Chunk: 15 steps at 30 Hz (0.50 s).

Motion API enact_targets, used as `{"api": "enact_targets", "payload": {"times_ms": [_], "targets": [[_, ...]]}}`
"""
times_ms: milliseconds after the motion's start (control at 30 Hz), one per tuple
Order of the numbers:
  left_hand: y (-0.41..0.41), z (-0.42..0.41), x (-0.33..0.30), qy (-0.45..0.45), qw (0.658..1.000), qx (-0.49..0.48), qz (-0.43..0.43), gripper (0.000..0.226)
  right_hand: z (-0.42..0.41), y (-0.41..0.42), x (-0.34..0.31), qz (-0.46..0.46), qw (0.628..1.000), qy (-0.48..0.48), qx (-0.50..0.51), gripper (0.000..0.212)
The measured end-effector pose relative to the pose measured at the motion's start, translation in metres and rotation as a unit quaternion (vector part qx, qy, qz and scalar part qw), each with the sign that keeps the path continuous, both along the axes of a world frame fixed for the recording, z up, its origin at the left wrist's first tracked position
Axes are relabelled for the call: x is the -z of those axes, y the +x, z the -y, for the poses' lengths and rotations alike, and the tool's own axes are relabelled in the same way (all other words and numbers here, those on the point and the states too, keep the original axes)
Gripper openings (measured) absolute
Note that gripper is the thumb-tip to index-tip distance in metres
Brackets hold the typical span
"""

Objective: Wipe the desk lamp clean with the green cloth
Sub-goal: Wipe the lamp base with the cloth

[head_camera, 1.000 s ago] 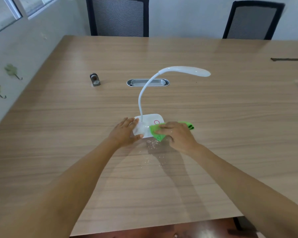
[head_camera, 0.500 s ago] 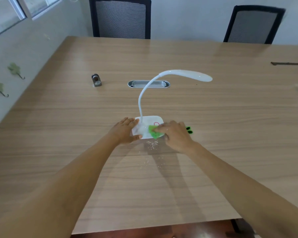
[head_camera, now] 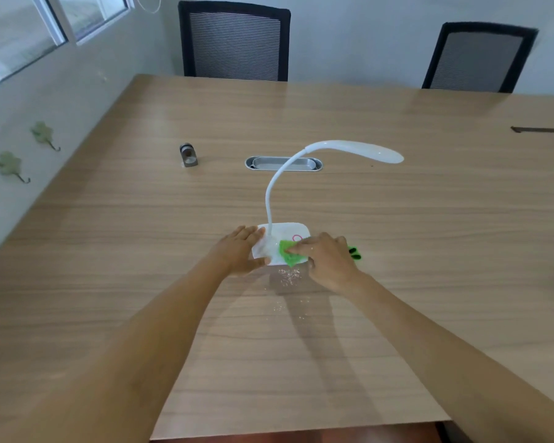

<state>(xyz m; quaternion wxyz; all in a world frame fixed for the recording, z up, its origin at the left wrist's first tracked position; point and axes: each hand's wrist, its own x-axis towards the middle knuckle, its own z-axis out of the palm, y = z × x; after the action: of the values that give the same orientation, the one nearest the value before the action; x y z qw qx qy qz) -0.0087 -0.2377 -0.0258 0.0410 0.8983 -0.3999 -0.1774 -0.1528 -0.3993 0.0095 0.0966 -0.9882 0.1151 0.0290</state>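
Desk lamp base being wiped with the green cloth.
Right hand fingers press the cloth, now slid toward 9 o'clock across the base; left hand, fingers flat, steadies its edge.

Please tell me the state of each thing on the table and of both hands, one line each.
desk lamp: upright, neck bent right
green cloth: pressed on lamp base
left hand: flat, steadying the base
right hand: pressing the cloth
white crumbs: scattered on the table
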Motion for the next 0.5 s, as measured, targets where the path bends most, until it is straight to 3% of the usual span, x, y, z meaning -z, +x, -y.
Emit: {"api": "enact_targets", "payload": {"times_ms": [100, 200, 433, 500], "targets": [[0.000, 0.000, 0.000, -0.005, 1.000, 0.001, -0.004, 0.085, 0.002, 0.025, -0.009, 0.047, 0.998, 0.020, 0.044, 0.061], [0.002, 0.000, 0.001, 0.002, 1.000, 0.002, -0.001, 0.085, -0.006, 0.037, -0.001, 0.001, 0.998, 0.034, 0.050, 0.058], [0.007, 0.002, -0.003, 0.033, 0.999, 0.012, 0.002, 0.087, -0.002, -0.003, 0.005, -0.056, 0.998, -0.002, -0.036, 0.054], [0.008, 0.002, -0.004, 0.032, 0.999, 0.012, -0.004, 0.088, 0.004, -0.003, -0.003, -0.026, 0.999, 0.017, -0.023, 0.054]]}}
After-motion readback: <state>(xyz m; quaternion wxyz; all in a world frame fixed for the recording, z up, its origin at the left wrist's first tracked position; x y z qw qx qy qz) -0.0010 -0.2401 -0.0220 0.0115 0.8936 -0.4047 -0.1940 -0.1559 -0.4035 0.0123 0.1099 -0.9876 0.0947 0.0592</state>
